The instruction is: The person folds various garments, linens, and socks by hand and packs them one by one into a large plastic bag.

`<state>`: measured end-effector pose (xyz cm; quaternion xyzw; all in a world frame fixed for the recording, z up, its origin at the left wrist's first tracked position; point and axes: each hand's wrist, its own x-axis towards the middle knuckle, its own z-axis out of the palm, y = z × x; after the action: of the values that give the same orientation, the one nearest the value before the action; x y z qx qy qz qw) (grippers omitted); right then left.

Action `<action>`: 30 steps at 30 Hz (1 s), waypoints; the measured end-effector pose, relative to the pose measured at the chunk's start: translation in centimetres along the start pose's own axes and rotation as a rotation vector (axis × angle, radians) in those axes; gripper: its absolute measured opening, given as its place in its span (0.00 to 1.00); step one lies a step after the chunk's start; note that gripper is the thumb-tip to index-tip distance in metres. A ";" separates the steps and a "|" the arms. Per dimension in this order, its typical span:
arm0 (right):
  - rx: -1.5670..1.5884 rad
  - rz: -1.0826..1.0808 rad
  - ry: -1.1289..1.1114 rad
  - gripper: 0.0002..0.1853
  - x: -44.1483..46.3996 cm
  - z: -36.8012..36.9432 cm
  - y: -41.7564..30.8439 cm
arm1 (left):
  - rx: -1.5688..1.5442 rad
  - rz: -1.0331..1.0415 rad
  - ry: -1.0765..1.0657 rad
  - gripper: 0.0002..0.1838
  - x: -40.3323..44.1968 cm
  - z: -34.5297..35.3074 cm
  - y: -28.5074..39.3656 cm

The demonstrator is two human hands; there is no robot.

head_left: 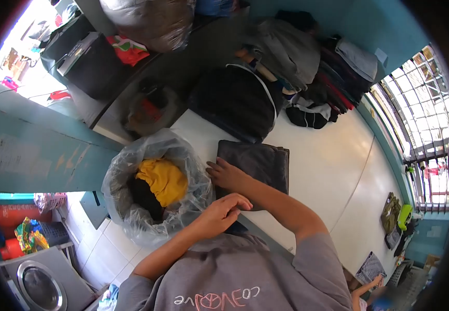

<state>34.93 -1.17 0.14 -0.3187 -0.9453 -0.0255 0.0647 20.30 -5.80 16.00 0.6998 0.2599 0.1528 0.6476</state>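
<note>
A dark grey folded garment [258,163] lies flat on the white table. My right hand [227,175] reaches across its left side, fingers spread and pointing left, holding nothing. Below it, near the garment's lower left edge, is my left hand [223,213], fingers loosely extended to the right and nothing visible in its grasp. Just left of both hands stands a bin lined with clear plastic [118,181]. Inside it, a yellow cloth [163,180] rests beside a black cloth [146,199].
Behind the garment sits a large black bundle [229,101]. Folded clothes [338,78] are stacked at the back right, near a barred window [416,103]. A washing machine [43,282] stands lower left. Another person's hand [377,281] touches a checked cloth [370,268] at lower right.
</note>
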 end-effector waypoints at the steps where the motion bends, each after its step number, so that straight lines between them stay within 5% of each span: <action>1: -0.097 -0.123 -0.009 0.12 0.8 -0.1 0.7 | -0.016 -0.014 0.078 0.09 0.0 0.0 -0.7; 5: 0.059 -0.157 -0.254 0.10 2.9 -0.3 1.1 | -0.312 -0.072 0.358 0.10 -0.6 -0.6 -3.0; 7: 0.180 0.059 -0.601 0.10 3.7 -0.7 1.2 | -0.310 -0.086 0.444 0.11 -1.2 -1.4 -3.5; 10: 0.175 -0.198 -0.559 0.10 1.4 -3.5 3.1 | -0.313 -0.112 0.554 0.11 -2.3 -2.6 -3.8; 13: 0.233 -0.159 -0.526 0.12 -1.4 -8.0 3.9 | -0.335 -0.108 0.561 0.11 -2.6 -3.3 -3.9; 16: 0.317 -0.032 -0.650 0.14 -2.6 -15.2 3.8 | -0.432 -0.136 0.526 0.15 -1.2 -3.8 -3.7; 19: 0.419 0.068 -0.614 0.16 -3.5 -22.3 3.5 | -0.528 -0.060 0.273 0.22 2.5 -3.4 -4.3; 21: 0.536 0.226 -0.613 0.19 -4.2 -26.0 4.0 | -0.414 -0.174 -0.158 0.27 5.1 -3.1 -5.6; 23: 0.762 0.452 -0.537 0.24 -5.8 -29.5 5.3 | -0.443 -0.178 -0.295 0.28 6.4 -2.9 -6.7; 25: 1.087 0.664 -0.121 0.25 -9.9 -29.4 6.2 | -0.466 -0.184 -0.436 0.29 7.0 -2.2 -7.9; 28: 1.416 1.195 0.233 0.32 -16.2 -26.2 5.6 | -0.973 -0.132 -0.269 0.30 7.6 -0.2 -9.6; 30: 1.467 1.292 0.293 0.33 -19.8 -22.4 5.0 | -1.311 -0.095 -0.130 0.30 7.6 1.6 -11.0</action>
<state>55.92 -11.07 19.60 -0.6482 -0.3537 0.5677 0.3639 25.58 -2.56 4.07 0.1563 0.1039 0.2081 0.9599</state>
